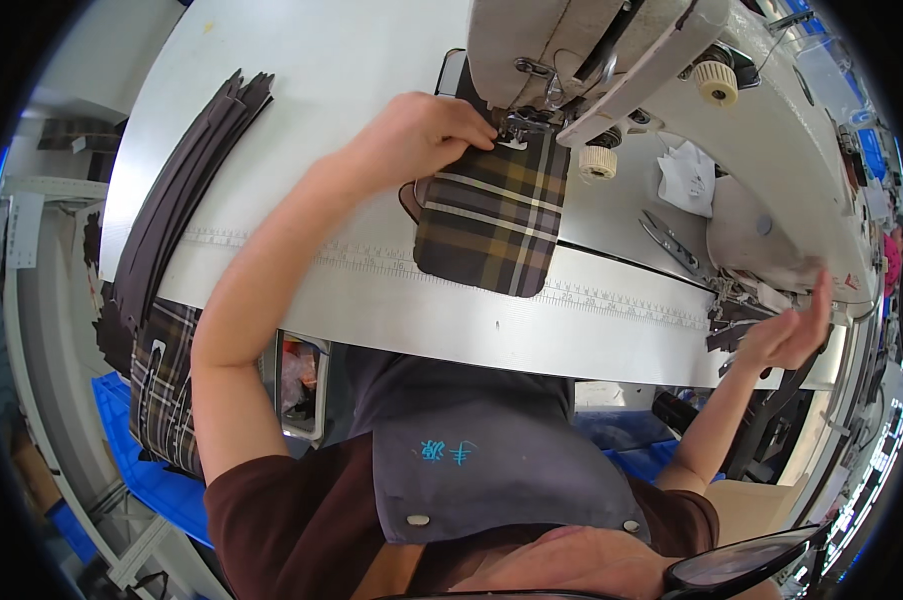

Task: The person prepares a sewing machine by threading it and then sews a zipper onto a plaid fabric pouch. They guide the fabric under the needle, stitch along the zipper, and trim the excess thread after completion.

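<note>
My left hand (427,137) reaches in from the left, its fingers pinched at the top left edge of a plaid fabric panel (490,220). The panel is dark brown with tan and white stripes and rounded lower corners. It lies flat, its upper edge under the presser foot (525,124) of a white sewing machine (752,120). A small white piece shows on the panel beside the foot. My right hand (787,335) is raised near the machine's right end, fingers stretched out and holding nothing. Its fingertips are slightly blurred.
Long dark fabric strips (187,190) are piled along the table's left side. Thread snips (670,240) and a crumpled white piece (686,178) lie right of the needle. A ruler strip (612,300) runs along the front. Plaid pieces (167,390) hang over a blue crate (137,460) at left.
</note>
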Action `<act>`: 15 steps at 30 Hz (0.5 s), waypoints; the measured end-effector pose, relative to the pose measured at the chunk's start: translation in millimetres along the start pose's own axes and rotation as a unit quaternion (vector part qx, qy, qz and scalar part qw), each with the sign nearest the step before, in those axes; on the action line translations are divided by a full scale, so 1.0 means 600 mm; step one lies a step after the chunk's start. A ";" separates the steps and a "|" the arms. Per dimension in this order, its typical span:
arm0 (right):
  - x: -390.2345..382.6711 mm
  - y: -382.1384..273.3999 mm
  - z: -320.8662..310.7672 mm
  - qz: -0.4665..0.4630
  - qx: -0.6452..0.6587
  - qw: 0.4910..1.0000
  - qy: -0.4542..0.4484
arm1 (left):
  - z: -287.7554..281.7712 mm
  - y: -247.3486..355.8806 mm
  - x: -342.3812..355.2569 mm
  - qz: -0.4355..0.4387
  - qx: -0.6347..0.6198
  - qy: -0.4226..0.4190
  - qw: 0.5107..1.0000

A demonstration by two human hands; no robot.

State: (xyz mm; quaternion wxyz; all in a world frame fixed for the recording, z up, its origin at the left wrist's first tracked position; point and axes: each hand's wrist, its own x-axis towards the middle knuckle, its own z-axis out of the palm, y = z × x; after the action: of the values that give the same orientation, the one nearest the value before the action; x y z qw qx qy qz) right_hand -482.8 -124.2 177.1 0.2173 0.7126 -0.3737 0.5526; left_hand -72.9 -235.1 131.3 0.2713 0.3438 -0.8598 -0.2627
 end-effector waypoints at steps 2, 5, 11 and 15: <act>-0.036 -0.034 0.021 0.054 0.042 0.991 -0.112 | -0.057 -0.003 0.015 -0.136 -0.164 -0.120 0.970; -0.027 -0.099 0.070 0.104 0.028 0.950 -0.294 | -0.077 -0.041 0.084 -0.213 -0.117 0.163 0.956; -0.046 -0.115 0.169 0.096 0.055 0.930 -0.351 | 0.031 -0.186 0.203 -0.279 0.107 0.222 0.928; -0.047 -0.111 0.157 0.139 0.062 0.926 -0.344 | 0.072 -0.203 0.220 -0.307 0.129 0.207 0.920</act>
State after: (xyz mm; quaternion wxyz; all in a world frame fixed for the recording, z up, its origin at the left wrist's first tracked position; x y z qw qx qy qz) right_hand -375.2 -142.2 129.2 -0.0486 0.8121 -0.4856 0.3200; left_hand -127.2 -396.7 60.5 0.3027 0.6694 -0.6632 -0.1428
